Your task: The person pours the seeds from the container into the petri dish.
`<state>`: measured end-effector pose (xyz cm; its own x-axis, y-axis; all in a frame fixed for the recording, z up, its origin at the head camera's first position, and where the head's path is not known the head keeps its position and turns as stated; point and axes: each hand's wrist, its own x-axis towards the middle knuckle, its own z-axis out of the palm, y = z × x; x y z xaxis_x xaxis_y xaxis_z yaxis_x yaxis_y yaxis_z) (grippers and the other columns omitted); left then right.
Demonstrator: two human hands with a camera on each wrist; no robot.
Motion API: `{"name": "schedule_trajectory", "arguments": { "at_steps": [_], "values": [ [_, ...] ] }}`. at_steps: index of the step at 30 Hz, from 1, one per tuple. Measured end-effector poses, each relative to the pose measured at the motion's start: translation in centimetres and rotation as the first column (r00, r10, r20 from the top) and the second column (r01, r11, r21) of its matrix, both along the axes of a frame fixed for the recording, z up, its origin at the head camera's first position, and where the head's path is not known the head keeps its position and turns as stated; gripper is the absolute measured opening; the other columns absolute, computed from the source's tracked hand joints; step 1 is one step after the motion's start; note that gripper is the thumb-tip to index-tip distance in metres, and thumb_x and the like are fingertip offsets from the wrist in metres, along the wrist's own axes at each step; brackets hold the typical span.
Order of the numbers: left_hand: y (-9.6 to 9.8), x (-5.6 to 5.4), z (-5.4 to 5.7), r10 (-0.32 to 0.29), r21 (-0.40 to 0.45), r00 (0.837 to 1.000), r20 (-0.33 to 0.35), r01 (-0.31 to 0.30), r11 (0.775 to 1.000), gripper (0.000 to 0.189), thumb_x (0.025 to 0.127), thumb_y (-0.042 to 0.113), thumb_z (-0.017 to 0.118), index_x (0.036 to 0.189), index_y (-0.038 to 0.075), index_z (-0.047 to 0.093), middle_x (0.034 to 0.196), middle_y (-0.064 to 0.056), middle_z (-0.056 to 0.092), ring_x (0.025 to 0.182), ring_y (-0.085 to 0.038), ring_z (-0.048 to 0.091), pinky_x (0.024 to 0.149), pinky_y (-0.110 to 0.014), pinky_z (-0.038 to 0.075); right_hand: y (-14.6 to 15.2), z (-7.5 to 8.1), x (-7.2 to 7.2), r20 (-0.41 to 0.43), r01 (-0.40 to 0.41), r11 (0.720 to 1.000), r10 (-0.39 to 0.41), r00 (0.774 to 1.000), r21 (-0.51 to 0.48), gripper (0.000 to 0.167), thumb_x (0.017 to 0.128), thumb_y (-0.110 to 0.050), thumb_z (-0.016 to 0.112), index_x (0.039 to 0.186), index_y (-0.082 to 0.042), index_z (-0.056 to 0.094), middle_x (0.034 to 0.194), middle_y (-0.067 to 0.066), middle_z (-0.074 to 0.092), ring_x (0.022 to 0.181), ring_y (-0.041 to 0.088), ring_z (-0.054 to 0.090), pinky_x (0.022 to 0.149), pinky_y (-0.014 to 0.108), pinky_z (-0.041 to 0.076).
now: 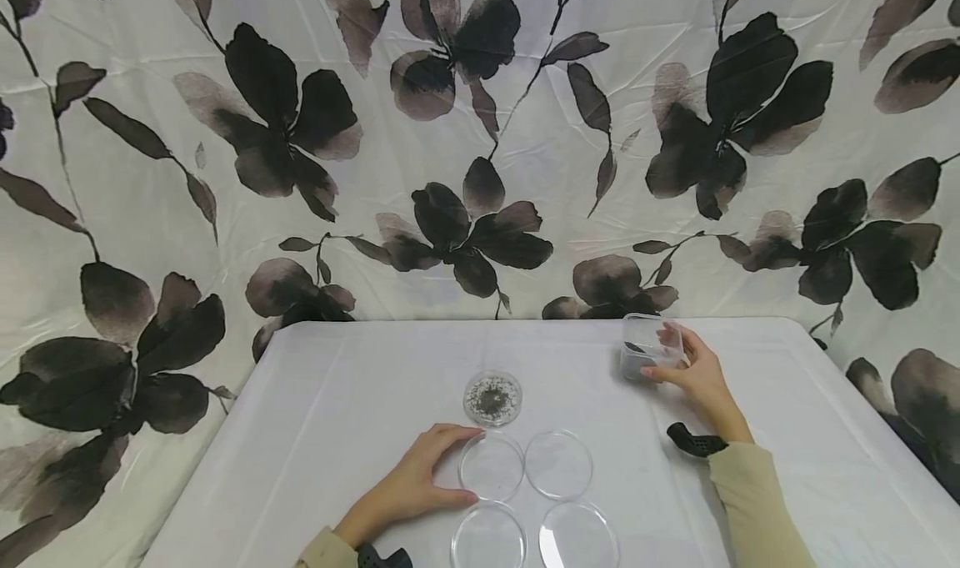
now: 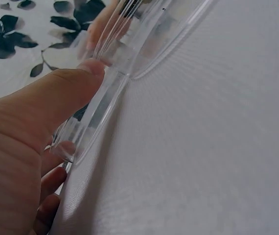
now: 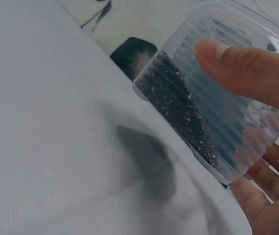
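Observation:
My left hand (image 1: 408,485) spans a clear petri dish (image 1: 491,466), thumb and fingers on opposite sides of its rim. In the left wrist view the thumb (image 2: 76,81) presses the edge of this dish (image 2: 98,105). Further right, my right hand (image 1: 697,376) grips a clear ribbed plastic container (image 1: 643,334) near the table's far edge. Small dark granules (image 3: 178,107), flecked with lighter bits, lie sloped along the bottom of that container in the right wrist view. Just beyond the left hand's dish stands a round dish (image 1: 492,399) with dark and white bits spread in it.
Three more clear round dishes or lids lie close by: one to the right (image 1: 558,464), one at the near left (image 1: 489,543) and one at the near right (image 1: 579,539). All rest on a white-covered table (image 1: 360,384). A floral cloth (image 1: 450,176) hangs behind.

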<state>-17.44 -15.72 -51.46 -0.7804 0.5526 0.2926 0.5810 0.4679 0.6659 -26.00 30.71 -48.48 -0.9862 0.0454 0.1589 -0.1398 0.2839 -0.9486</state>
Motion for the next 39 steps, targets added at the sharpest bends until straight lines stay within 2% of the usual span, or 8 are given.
{"name": "schedule_trajectory", "arguments": {
  "at_steps": [3,7,14,18,23,29,34,39],
  "values": [
    [-0.1,0.1,-0.1,0.002,0.001,1.000,0.004,-0.002,1.000,0.079,0.073,0.050,0.084,0.142,0.028,0.052,0.134,0.013,0.052,0.122,-0.013,0.049,0.102,-0.045,0.041,-0.9,1.1,0.0,-0.044,-0.013,1.000,0.014,0.999,0.011,0.095,0.072,-0.012,0.090,0.151,-0.008,0.037,0.145,0.024,0.044,0.145,0.032,0.027,0.115,0.060,0.021],
    [-0.2,0.0,-0.1,0.007,0.005,1.000,0.011,-0.007,1.000,0.079,0.072,0.050,0.085,0.141,0.029,0.053,0.133,0.014,0.052,0.122,-0.013,0.049,0.102,-0.046,0.042,-2.4,2.7,0.2,-0.091,-0.048,0.999,0.046,0.995,-0.025,0.096,0.071,-0.004,0.089,0.151,-0.010,0.037,0.147,0.020,0.043,0.136,0.020,0.037,0.116,0.053,0.024],
    [-0.2,0.0,0.0,0.002,0.006,1.000,-0.005,-0.002,1.000,0.079,0.072,0.050,0.085,0.141,0.027,0.054,0.134,0.013,0.053,0.122,-0.013,0.050,0.102,-0.045,0.042,-4.5,5.0,0.7,-0.180,-0.101,0.994,0.092,0.979,-0.042,0.094,0.070,0.005,0.087,0.150,-0.010,0.040,0.147,0.017,0.043,0.132,0.015,0.041,0.115,0.058,0.023],
    [-0.1,0.0,-0.1,0.004,0.007,1.000,-0.007,-0.004,1.000,0.079,0.072,0.049,0.085,0.141,0.027,0.054,0.133,0.013,0.053,0.122,-0.012,0.050,0.102,-0.044,0.042,-5.9,6.0,1.2,-0.234,-0.098,0.995,0.097,0.967,0.005,0.092,0.067,0.007,0.087,0.147,-0.005,0.042,0.142,0.017,0.046,0.126,0.010,0.042,0.114,0.050,0.031],
    [0.0,-0.1,-0.1,0.003,0.010,1.000,0.001,-0.003,1.000,0.079,0.072,0.049,0.085,0.141,0.027,0.054,0.133,0.012,0.053,0.122,-0.013,0.050,0.102,-0.045,0.042,-7.6,6.8,2.0,-0.284,-0.120,0.992,0.123,0.951,0.028,0.093,0.064,0.009,0.088,0.144,-0.003,0.042,0.139,0.015,0.047,0.126,0.014,0.046,0.105,0.024,0.041],
    [0.0,-0.1,0.0,0.002,0.007,1.000,0.030,-0.003,1.000,0.079,0.072,0.051,0.085,0.140,0.029,0.054,0.134,0.013,0.052,0.123,-0.013,0.049,0.103,-0.047,0.041,-10.0,7.7,3.4,-0.310,-0.159,0.987,0.162,0.937,0.035,0.095,0.060,0.013,0.089,0.142,-0.002,0.043,0.137,0.014,0.045,0.123,0.024,0.046,0.101,0.024,0.045],
    [-0.2,0.0,0.2,0.005,0.005,0.999,0.032,-0.005,1.000,0.078,0.072,0.051,0.085,0.140,0.028,0.054,0.134,0.013,0.052,0.123,-0.013,0.049,0.103,-0.047,0.041,-12.6,9.3,5.2,-0.384,-0.164,0.976,0.207,0.900,0.142,0.092,0.056,0.014,0.089,0.137,0.008,0.045,0.135,0.020,0.046,0.122,0.027,0.044,0.108,0.023,0.038],
    [-0.3,0.1,0.3,0.004,0.004,1.000,0.021,-0.004,1.000,0.078,0.072,0.051,0.084,0.140,0.027,0.054,0.133,0.012,0.053,0.123,-0.013,0.049,0.102,-0.047,0.041,-13.9,8.3,5.2,-0.465,-0.161,0.951,0.271,0.843,0.262,0.097,0.051,0.008,0.094,0.136,0.006,0.048,0.132,0.020,0.049,0.121,0.033,0.045,0.109,0.027,0.038]
  ]
}}
